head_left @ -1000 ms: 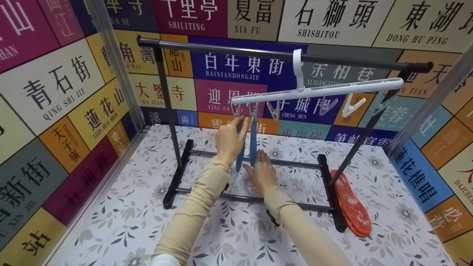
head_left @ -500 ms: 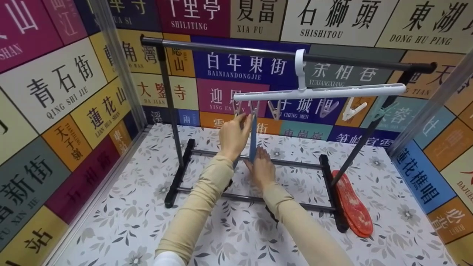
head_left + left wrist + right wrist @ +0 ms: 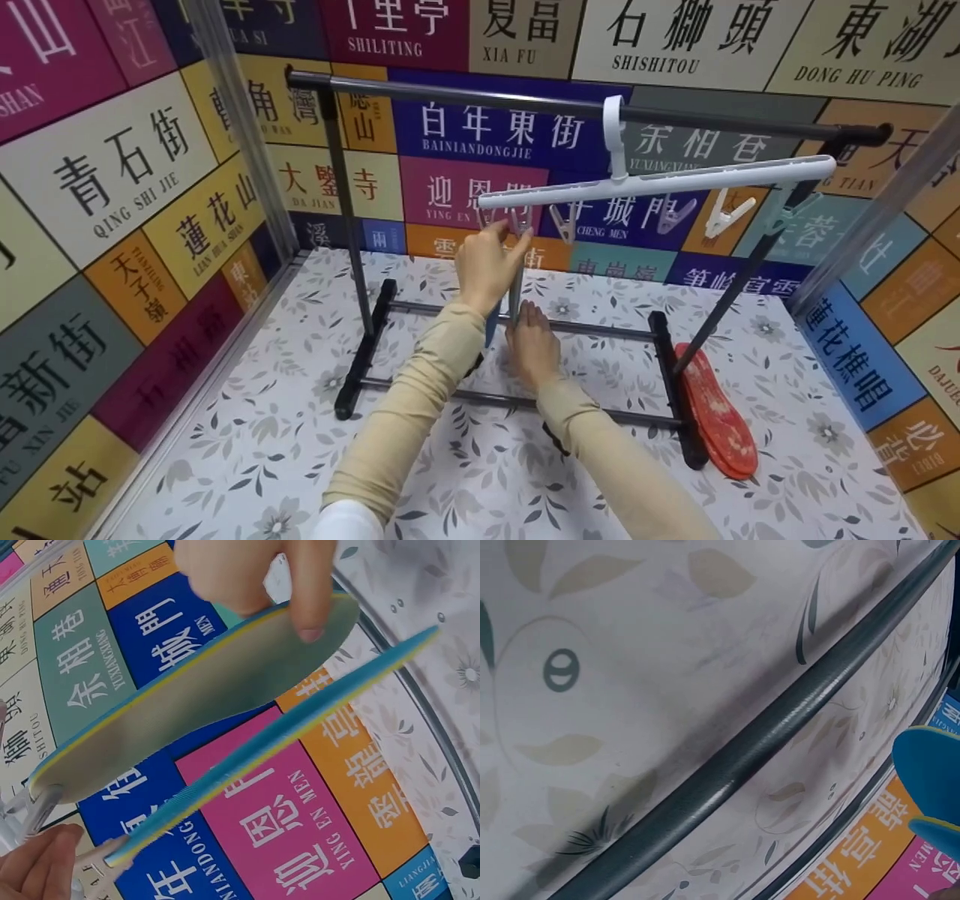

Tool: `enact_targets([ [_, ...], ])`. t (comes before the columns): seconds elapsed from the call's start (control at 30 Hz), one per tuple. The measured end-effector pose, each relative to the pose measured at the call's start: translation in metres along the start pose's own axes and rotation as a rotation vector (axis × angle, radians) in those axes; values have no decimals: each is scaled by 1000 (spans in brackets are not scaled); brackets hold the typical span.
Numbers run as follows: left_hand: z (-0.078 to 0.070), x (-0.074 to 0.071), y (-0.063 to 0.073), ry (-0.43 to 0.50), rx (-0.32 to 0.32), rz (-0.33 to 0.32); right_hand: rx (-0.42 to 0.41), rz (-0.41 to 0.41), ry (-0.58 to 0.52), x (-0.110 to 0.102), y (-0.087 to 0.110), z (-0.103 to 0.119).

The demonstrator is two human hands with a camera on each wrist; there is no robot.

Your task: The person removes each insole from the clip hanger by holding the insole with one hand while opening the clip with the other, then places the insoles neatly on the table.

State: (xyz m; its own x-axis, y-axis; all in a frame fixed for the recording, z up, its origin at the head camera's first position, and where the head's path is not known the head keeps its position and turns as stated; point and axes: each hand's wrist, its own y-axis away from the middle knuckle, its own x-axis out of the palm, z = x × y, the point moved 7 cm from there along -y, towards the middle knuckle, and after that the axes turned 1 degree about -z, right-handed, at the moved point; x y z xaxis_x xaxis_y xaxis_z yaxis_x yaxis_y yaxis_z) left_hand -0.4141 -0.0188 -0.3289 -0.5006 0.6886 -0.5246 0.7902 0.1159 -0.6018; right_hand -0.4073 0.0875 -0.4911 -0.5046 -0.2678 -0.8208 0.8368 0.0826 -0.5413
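Note:
Two blue insoles hang from clips at the left end of a white clip hanger [image 3: 675, 178]. In the left wrist view one insole [image 3: 172, 701] turns its pale underside to the camera; the other insole [image 3: 277, 735] shows edge-on. My left hand [image 3: 484, 266] is up at the clips, its fingertips pinching around the clip [image 3: 43, 808] on the pale-sided insole. Lower down, my right hand [image 3: 535, 345] holds that insole's bottom end, thumb on the pale face and fingers behind. In the right wrist view only blue insole ends [image 3: 926, 772] show at the right edge.
The hanger hooks over the top bar [image 3: 450, 96] of a dark metal rack. More clips, including a white clip [image 3: 727, 217], dangle along the hanger's right side. Red insoles [image 3: 716, 420] lie by the rack's right foot on a floral surface [image 3: 277, 465]. Sign-patterned walls stand behind.
The right-hand insole has turned so that its edge looks greyer. My left hand has moved slightly right towards that insole's clip. The hanger tilts, right end now higher than half a second ago.

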Motion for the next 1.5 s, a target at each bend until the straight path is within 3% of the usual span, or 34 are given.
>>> enact_targets([
  [0.33,-4,6,-3,-84,-124,64,-71,-45,2,-6,18,-3],
  [0.5,-8,5,-4,-90,-140,63,-76,-31,-11,-9,27,-6],
  [0.87,-11,2,-2,-47,-73,-7,-130,-49,-55,-12,36,-8],
  [1.1,-15,0,-2,-41,-28,-10,-139,-64,-68,-13,40,-9],
  [1.5,-21,-11,-3,-44,50,-65,-98,10,-80,-17,61,-27],
])
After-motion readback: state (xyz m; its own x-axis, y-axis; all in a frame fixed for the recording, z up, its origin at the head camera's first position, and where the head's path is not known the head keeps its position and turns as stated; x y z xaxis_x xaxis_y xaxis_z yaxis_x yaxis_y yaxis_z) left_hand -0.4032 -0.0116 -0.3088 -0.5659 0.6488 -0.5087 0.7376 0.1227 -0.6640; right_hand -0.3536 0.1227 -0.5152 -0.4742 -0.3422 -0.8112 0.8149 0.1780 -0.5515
